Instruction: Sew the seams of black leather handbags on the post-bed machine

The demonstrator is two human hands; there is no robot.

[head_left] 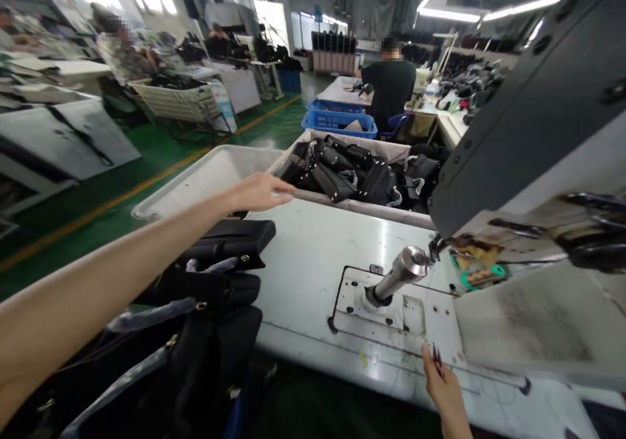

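Note:
My left hand reaches forward over the far edge of the white table, fingers stretched out and holding nothing. It is beside a cloth-lined bin heaped with black bags. Below my left forearm lie more black bags with gold-coloured fittings and wrapped straps. My right hand is closed on a small dark tool with pointed tips, which looks like thread snips. It rests at the table's near edge, close to the sewing machine's metal post.
The machine's grey head hangs over the right side. Green thread spools lie behind the post. A white tub stands at the far left of the table, with blue crates farther back. A person in black sits beyond them.

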